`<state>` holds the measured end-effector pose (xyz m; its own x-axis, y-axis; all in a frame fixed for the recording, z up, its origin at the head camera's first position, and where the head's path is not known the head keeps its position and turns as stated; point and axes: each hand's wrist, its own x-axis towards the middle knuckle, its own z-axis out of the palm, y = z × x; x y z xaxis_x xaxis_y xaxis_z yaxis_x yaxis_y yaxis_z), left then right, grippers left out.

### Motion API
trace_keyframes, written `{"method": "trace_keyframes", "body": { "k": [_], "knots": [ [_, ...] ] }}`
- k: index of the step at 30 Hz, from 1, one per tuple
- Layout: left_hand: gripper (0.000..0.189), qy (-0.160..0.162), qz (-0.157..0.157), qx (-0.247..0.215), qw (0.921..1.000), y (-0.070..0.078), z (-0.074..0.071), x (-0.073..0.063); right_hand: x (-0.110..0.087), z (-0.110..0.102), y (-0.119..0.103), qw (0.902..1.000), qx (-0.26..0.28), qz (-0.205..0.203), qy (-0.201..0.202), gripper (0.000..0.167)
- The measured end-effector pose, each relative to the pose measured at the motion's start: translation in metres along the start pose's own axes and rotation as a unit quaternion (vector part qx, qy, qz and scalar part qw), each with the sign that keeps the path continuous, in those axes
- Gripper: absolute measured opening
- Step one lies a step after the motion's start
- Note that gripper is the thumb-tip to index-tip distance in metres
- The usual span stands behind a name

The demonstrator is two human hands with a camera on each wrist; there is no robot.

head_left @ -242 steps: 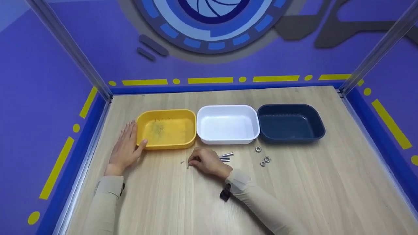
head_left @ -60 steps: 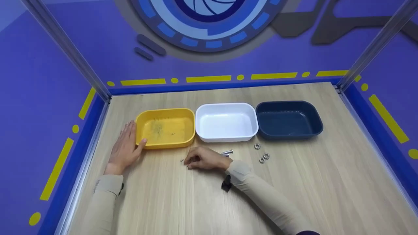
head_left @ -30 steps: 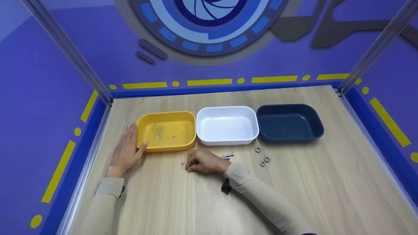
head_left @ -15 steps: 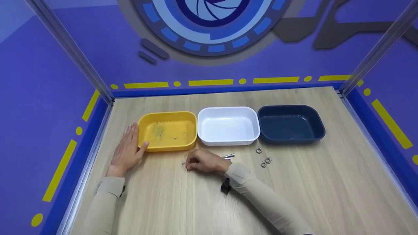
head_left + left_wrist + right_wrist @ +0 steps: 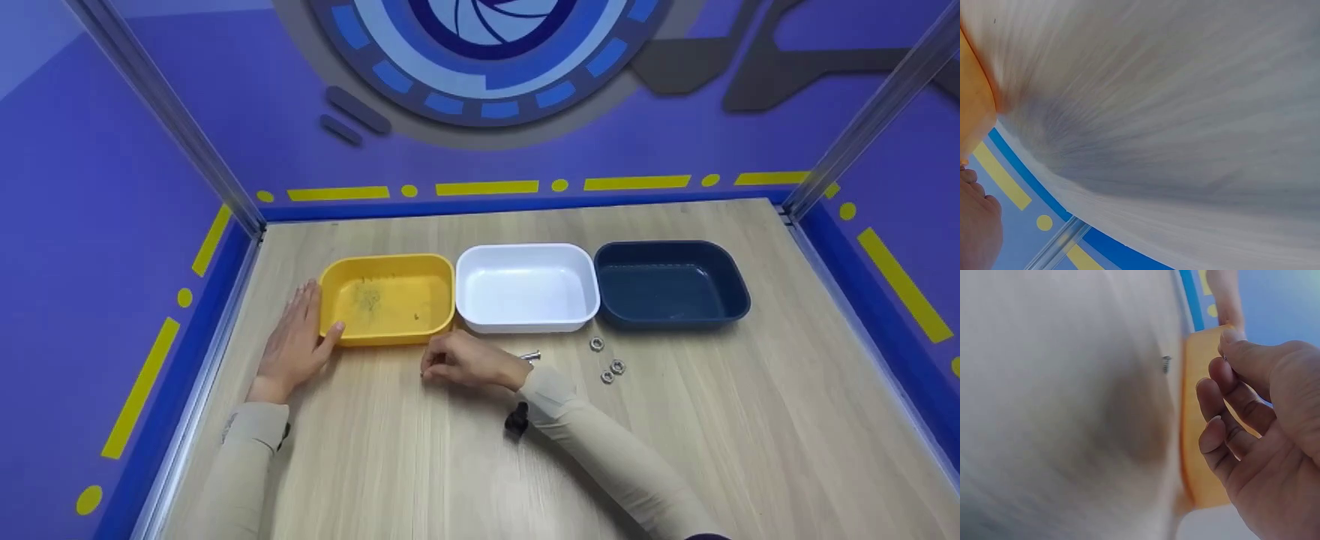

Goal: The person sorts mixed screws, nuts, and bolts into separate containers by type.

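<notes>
From here I'd squeeze lightly on that tiny grey metal screw (image 5: pixel 1225 358) the right hand (image 5: pixel 466 360) pinches near the yellow rectangular plastic tray (image 5: pixel 390 340), left hand (image 5: pixel 292 345) resting loose against its side.

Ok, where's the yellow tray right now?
In the head view, the yellow tray is leftmost of the three, beside the white tray, with the left hand against its left side.
</notes>
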<state>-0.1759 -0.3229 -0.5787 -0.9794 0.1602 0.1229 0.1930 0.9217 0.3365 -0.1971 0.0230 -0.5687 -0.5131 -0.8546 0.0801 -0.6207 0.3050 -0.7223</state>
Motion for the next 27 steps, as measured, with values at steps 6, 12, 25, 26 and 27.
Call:
{"method": "trace_keyframes", "body": {
  "k": [6, 12, 25, 26, 27],
  "knots": [
    [0.085, -0.003, -0.004, -0.002, 1.0, 0.0, -0.001, 0.0, 0.008, -0.01, -0.01, 0.9998, 0.0, -0.016, 0.009, 0.009],
    [0.086, -0.004, 0.0, -0.004, 1.0, -0.001, 0.0, 0.001, 0.015, -0.016, -0.017, 0.9999, 0.002, -0.01, -0.001, 0.011],
    [0.087, -0.011, -0.004, -0.004, 0.9999, -0.003, 0.0, 0.002, 0.023, -0.021, -0.023, 0.9999, -0.015, -0.004, 0.006, 0.011],
    [0.087, -0.011, -0.005, -0.002, 0.9999, -0.002, 0.001, 0.001, 0.024, -0.021, -0.024, 0.9998, -0.016, -0.005, 0.006, 0.011],
    [0.087, -0.01, -0.005, -0.001, 0.9999, -0.002, 0.001, 0.001, 0.024, -0.022, -0.024, 0.9998, -0.018, -0.005, 0.006, 0.012]
  ]
}}
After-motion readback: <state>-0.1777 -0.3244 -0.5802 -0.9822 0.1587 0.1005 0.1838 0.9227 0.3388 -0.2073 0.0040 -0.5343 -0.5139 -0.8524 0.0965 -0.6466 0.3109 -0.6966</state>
